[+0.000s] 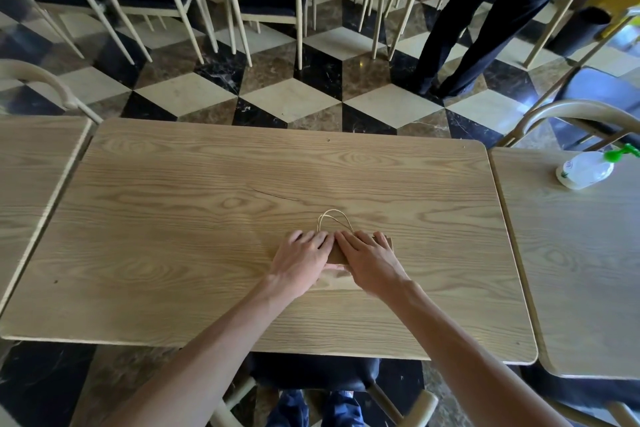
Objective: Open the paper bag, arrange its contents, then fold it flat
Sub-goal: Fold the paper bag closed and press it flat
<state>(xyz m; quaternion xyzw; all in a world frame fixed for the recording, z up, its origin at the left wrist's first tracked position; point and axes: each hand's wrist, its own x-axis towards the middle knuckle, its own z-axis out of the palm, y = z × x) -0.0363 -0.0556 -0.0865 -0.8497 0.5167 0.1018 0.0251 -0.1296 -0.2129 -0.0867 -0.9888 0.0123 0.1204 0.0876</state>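
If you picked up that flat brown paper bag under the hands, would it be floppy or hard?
Probably floppy: the flat brown paper bag lies pressed thin under the left hand and right hand. It is likely light, being just folded paper. Its thin string handles curl loosely on the wooden table, so they would likely dangle.

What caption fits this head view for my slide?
Both hands, left hand and right hand, press a folded paper bag flat on the wooden table, twine handles pointing away.
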